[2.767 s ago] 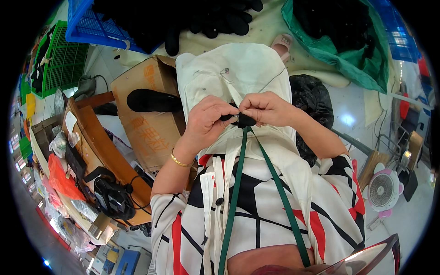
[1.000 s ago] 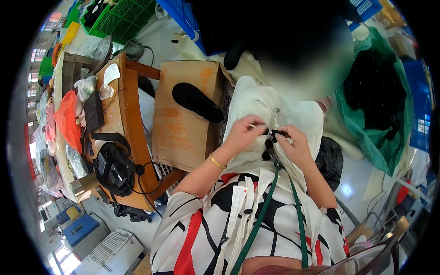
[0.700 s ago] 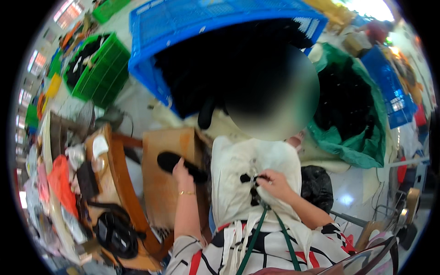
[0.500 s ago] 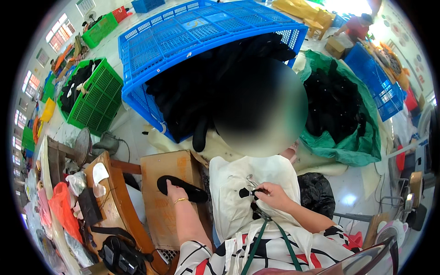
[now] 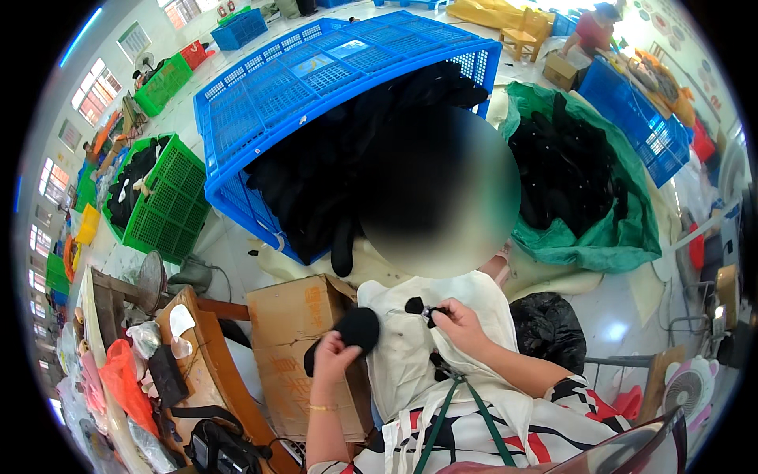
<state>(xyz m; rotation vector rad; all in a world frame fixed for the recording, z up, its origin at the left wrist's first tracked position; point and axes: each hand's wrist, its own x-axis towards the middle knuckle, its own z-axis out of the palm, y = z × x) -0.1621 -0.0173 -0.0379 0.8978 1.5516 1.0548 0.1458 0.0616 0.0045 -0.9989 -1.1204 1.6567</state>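
Note:
My left hand (image 5: 335, 357) grips a black, soft-looking slipper-shaped piece (image 5: 360, 329) by its side, over the cardboard box (image 5: 292, 375) and near the white apron (image 5: 395, 355) on my lap. Above the apron, the fingers of my right hand (image 5: 460, 325) are pinched on a small black thing with a shiny part (image 5: 427, 313); its exact kind is hard to make out. Close by, another small black piece (image 5: 439, 363) lies on the apron beside the green straps (image 5: 439, 419).
A tipped blue crate (image 5: 260, 107) ahead spills black pieces, partly covered by a blurred disc. To its right lies an open green sack (image 5: 608, 249) of similar pieces. A wooden table (image 5: 209, 355) stands left, a black bag (image 5: 546, 328) right. Another person (image 5: 594, 33) is far right.
My left hand has lifted the black slipper-shaped piece off the cardboard box and brought it toward my lap. My right hand has risen slightly, still holding the small black thing. The view has shifted a little.

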